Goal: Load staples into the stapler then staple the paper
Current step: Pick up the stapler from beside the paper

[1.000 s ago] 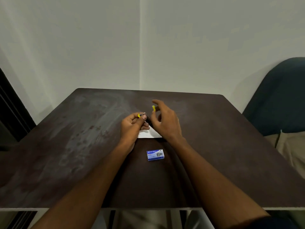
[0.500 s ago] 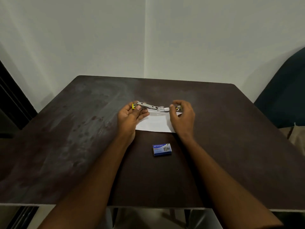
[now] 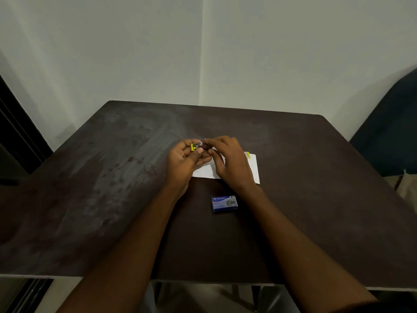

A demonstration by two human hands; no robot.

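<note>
The left hand [image 3: 185, 161] holds a small yellow stapler [image 3: 195, 146] just above the dark table [image 3: 112, 177]. The right hand [image 3: 228, 163] pinches its other end. The white paper [image 3: 253, 168] lies flat under both hands. A blue staple box [image 3: 224, 203] lies near it and says "kangaro".

The left hand [image 3: 185, 162] and right hand [image 3: 230, 162], gripping the stapler [image 3: 195, 146] at mid-frame, hide most of it; only a yellow end and blurred metal show. They cover the paper's [image 3: 253, 171] left part. The staple box's [image 3: 224, 203] fine print is too small to read.
</note>
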